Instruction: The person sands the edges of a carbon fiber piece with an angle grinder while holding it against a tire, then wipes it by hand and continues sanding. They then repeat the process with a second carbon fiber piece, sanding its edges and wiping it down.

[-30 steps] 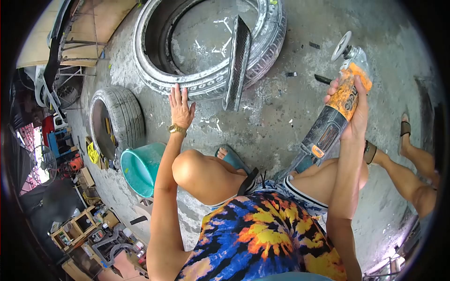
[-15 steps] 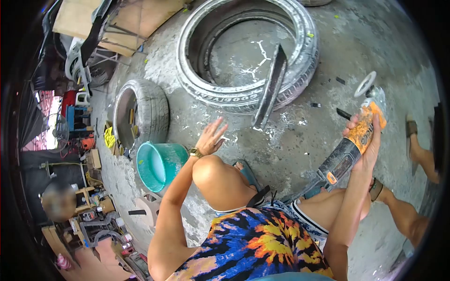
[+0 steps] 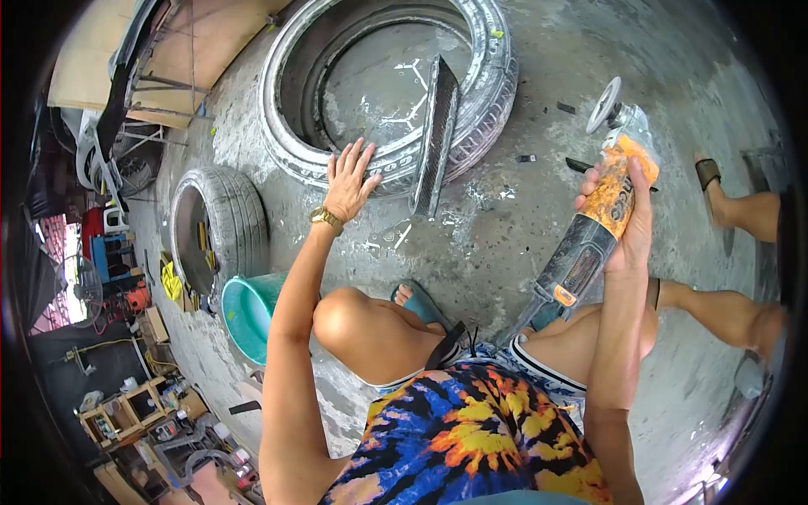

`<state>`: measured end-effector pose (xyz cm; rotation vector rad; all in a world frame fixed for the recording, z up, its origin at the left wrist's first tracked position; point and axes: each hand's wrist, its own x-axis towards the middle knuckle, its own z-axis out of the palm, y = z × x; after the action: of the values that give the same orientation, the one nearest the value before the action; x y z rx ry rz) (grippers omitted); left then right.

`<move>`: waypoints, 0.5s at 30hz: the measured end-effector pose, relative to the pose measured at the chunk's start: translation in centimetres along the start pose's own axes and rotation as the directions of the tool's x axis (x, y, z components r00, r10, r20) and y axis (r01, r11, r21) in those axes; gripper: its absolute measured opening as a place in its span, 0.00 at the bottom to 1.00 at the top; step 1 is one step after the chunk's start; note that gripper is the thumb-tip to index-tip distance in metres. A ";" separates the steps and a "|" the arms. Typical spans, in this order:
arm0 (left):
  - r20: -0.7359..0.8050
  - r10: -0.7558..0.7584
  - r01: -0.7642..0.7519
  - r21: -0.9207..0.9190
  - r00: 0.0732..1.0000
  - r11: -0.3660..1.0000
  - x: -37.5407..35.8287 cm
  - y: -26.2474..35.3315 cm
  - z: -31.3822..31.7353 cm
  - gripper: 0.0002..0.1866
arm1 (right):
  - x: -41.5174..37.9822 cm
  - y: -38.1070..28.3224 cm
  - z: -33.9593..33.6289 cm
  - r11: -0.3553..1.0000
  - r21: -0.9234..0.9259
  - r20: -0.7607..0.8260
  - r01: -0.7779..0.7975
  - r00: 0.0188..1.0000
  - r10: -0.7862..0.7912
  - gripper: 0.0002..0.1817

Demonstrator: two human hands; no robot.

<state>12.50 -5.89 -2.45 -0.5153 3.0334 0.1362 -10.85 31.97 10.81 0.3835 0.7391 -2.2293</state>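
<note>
My right hand (image 3: 627, 210) is wrapped around the body of an orange and black angle grinder (image 3: 602, 223), its disc end pointing up and away from me. A pale round disc (image 3: 603, 105) sits at the grinder's head. My left hand (image 3: 349, 181), with a gold watch on the wrist, is spread open, its fingertips over the near sidewall of a big tyre (image 3: 497, 109) lying flat. A long dark carbon-patterned strip (image 3: 436, 139) leans across that tyre's rim, just right of my left hand.
Another tyre (image 3: 240, 219) stands on edge at the left, holding some pieces inside. Before my left knee is a teal bucket (image 3: 252, 316). Small dark offcuts (image 3: 526, 158) lie on the concrete floor. Another person's legs (image 3: 715, 311) are at the right. Tools and wooden boxes (image 3: 126, 412) crowd the lower left.
My left hand has reached forward from near my knee to the large tyre. The grinder, still in my right hand, has shifted a little up and left in view as the camera turned.
</note>
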 end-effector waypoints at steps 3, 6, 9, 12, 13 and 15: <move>-0.013 0.095 -0.094 0.027 0.995 0.995 -1.1 -0.3 -0.5 0.37 | 0.0 -0.1 -0.2 1.000 -0.023 -0.017 0.004 1.000 -0.005 0.21; 0.041 0.173 -0.176 0.060 0.984 0.983 -3.9 -0.6 -1.8 0.45 | 0.1 -0.2 -0.6 1.000 -0.021 -0.020 0.007 1.000 -0.008 0.21; 0.116 0.181 -0.181 -0.011 0.977 0.983 -5.8 -0.1 -3.2 0.48 | 0.1 -0.3 -0.8 1.000 -0.018 -0.025 0.006 1.000 -0.007 0.20; 0.009 0.152 -0.146 -0.232 0.988 0.962 -4.6 1.2 -5.8 0.37 | 0.2 -0.4 -0.8 1.000 -0.027 -0.026 0.015 1.000 -0.016 0.21; 0.011 0.152 -0.145 -0.231 0.988 0.962 -3.4 2.1 -6.7 0.37 | 0.2 -0.3 -0.8 0.999 -0.035 -0.025 0.017 1.000 -0.018 0.21; -0.007 0.019 -0.021 -0.410 1.000 0.912 -0.5 4.0 -7.9 0.32 | 0.3 -0.3 -0.7 0.999 -0.036 -0.036 0.009 0.999 -0.011 0.21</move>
<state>11.28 -2.69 5.76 -0.5049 3.0133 0.7877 -11.20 32.39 10.21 0.4045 0.8004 -2.2208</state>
